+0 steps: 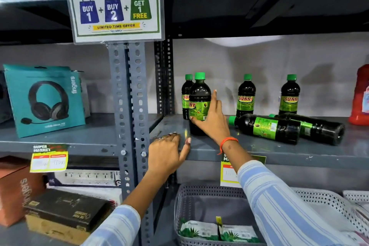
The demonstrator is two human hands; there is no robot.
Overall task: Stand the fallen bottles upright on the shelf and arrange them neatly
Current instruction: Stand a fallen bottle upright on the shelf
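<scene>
Dark bottles with green caps and green labels stand on the grey shelf (249,152). My right hand (211,120) wraps around the lower part of an upright front bottle (198,96) at the shelf's left end. Another upright bottle (186,94) stands just behind it. Two more stand upright at the back, one (246,96) in the middle and one (289,96) further right. Two bottles lie on their sides, caps pointing left: a near one (267,128) and one (319,128) behind it. My left hand (165,154) rests on the shelf's front edge, holding nothing.
A red container (360,98) stands at the shelf's right end. A slotted steel post (129,106) and a teal headphone box (45,100) are to the left. A promotional sign (115,4) hangs above. A grey basket (199,215) sits on the shelf below.
</scene>
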